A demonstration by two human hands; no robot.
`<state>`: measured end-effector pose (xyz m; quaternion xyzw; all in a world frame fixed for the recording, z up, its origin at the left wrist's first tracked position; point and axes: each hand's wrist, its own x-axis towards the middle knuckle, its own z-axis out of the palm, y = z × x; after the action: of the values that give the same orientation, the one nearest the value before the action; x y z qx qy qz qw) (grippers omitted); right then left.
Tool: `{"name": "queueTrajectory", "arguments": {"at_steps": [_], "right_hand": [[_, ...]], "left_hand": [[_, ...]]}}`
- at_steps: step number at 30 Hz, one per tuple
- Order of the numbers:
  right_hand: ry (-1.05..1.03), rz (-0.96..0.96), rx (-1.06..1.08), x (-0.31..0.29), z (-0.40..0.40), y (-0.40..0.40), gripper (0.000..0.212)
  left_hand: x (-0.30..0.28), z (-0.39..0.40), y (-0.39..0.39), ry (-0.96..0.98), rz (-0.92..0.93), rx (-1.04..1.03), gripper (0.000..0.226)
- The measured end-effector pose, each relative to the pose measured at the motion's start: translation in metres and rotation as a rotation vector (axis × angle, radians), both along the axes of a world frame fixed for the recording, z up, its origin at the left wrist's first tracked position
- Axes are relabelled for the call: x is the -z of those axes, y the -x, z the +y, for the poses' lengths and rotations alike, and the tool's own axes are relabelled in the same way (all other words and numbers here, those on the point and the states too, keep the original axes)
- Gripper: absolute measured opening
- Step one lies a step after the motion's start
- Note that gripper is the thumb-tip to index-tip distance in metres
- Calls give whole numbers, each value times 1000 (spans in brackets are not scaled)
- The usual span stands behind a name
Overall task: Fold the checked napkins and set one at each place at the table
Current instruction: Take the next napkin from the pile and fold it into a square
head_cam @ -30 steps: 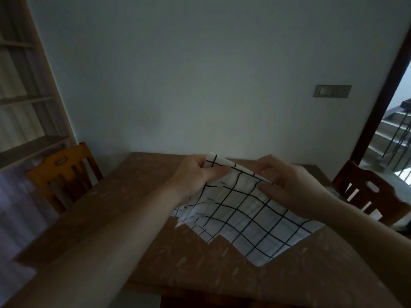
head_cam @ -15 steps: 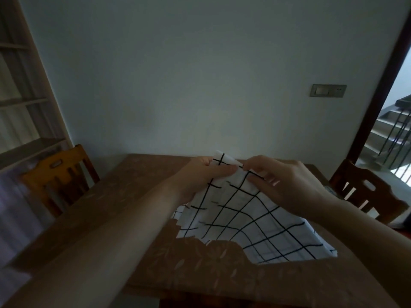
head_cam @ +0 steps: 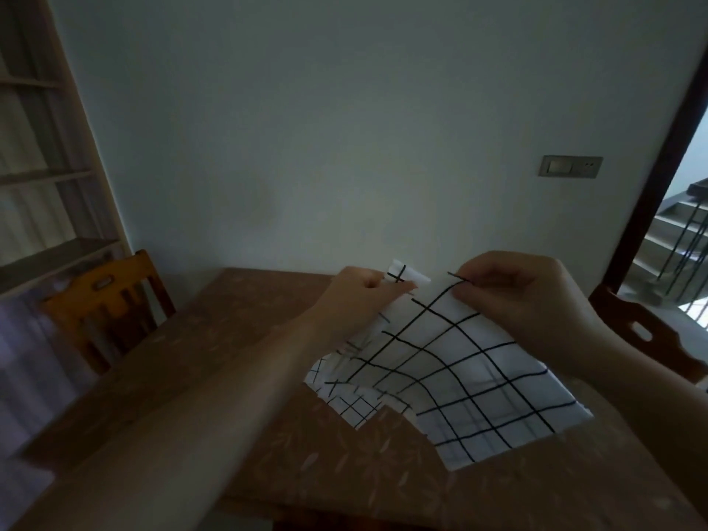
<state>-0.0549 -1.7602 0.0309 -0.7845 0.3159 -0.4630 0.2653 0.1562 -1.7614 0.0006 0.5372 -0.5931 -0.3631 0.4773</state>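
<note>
Two forearms reach out over a brown leaf-patterned surface [head_cam: 344, 465] in a dim room, where a white checked napkin [head_cam: 459, 381] with black grid lines is being held up by its far edge. Its near edge trails down onto the surface close to the person, and the cloth sags between the two grips. The left hand [head_cam: 354, 297] pinches one upper corner, fingers curled around the fabric, a small flap of cloth poking up just beyond the fingertips. The right hand [head_cam: 521, 297] grips the other upper part of the edge, fingers bent over it. The two hands are near each other but apart. Wooden chairs stand at either side of the surface: an orange-brown chair [head_cam: 103, 304] on the left, a darker chair [head_cam: 647, 335] on the right. Behind the left chair rise pale shelves [head_cam: 46, 178]. A plain wall carries a switch plate [head_cam: 571, 167], and a stairway [head_cam: 678, 231] shows through the doorway at far right.
</note>
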Motion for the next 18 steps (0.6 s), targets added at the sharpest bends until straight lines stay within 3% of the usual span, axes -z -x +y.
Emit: {"name": "queueTrajectory", "arguments": {"at_steps": [9,12,18], "right_hand": [[-299,177,-69,-8,-9,6,11],[-198,253,74,4,-12,3,5],[-285,143,2,4,-5,7,9]], "left_hand": [[-8,3,13,-58,-86,141,41],[-8,5,19,-39,-136,158,35],[-12,12,22,-27,-159,240,48]]}}
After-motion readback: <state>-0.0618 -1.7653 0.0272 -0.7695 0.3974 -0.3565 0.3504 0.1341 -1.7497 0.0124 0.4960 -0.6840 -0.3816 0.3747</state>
